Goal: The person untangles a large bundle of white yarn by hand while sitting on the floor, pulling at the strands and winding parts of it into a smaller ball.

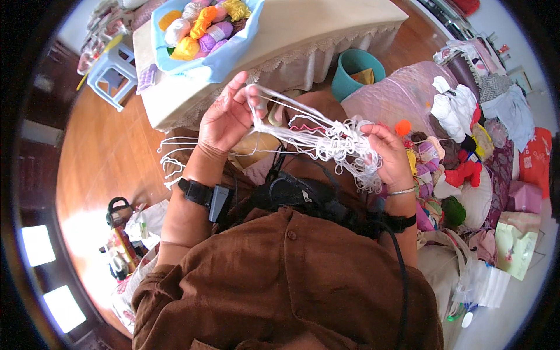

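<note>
A tangled bundle of white yarn [345,142] stretches between my hands, above my lap. My right hand [389,153] grips its thick, knotted end, where many loops bunch together and hang down. My left hand [232,111] is raised palm inward, and strands loop around its fingers; the fingertips are slightly blurred. Several loose white strands [175,151] trail out past my left wrist. A thin pink-red strand [308,127] shows just behind the white bundle. Part of the yarn is hidden inside my right palm.
A light blue bag [245,57] full of yarn balls stands on the cloth-covered table [302,26] ahead. The teal bin [343,83] is at the table's right side. Coloured yarn [426,175] lies heaped to my right. A plastic stool [116,65] stands at the far left.
</note>
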### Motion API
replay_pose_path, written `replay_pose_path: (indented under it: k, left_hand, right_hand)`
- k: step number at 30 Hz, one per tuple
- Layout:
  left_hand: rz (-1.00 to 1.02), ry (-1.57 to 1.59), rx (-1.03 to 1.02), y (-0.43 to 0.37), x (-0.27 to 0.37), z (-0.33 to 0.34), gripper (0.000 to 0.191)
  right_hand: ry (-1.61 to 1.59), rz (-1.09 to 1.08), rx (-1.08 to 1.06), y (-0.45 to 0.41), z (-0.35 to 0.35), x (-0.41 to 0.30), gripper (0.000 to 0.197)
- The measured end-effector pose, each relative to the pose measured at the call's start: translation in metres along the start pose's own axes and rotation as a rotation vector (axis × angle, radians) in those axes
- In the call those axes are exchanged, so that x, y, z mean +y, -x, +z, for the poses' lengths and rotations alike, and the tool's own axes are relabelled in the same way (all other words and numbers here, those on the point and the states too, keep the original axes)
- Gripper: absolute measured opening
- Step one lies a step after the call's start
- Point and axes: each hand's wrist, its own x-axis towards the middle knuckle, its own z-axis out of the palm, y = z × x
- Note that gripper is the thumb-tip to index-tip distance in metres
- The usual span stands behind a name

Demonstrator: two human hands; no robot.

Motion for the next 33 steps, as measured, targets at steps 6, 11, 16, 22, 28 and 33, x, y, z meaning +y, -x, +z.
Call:
replay_pose_path:
  k: [6, 11, 16, 22, 28, 33]
  left_hand:
    - [0.131, 0.063, 0.160, 0.002, 0.003, -0.016, 0.036]
    - [0.037, -0.121, 0.224, 0.003, 0.011, -0.027, 0.023]
    - [-0.156, -0.754, 0.652, 0.000, 0.010, -0.018, 0.020]
    - [-0.281, -1.261, 0.329, -0.016, -0.002, 0.006, 0.021]
    - [-0.475, -0.907, -0.087, -0.040, -0.023, 0.053, 0.017]
    - [-0.428, -1.020, -0.223, -0.049, -0.068, 0.057, 0.018]
  right_hand:
    - [0.263, 0.007, -0.160, 0.011, -0.007, -0.014, 0.038]
    - [0.521, -0.106, -0.048, 0.008, -0.018, -0.008, 0.033]
    - [0.289, 0.014, -0.029, 0.009, -0.022, -0.007, 0.023]
    - [0.198, -0.005, -0.114, 0.007, 0.010, -0.012, 0.024]
    - [0.255, -0.005, -0.120, -0.003, 0.036, -0.009, 0.026]
    - [0.286, -0.165, -0.151, -0.016, 0.049, 0.004, 0.028]
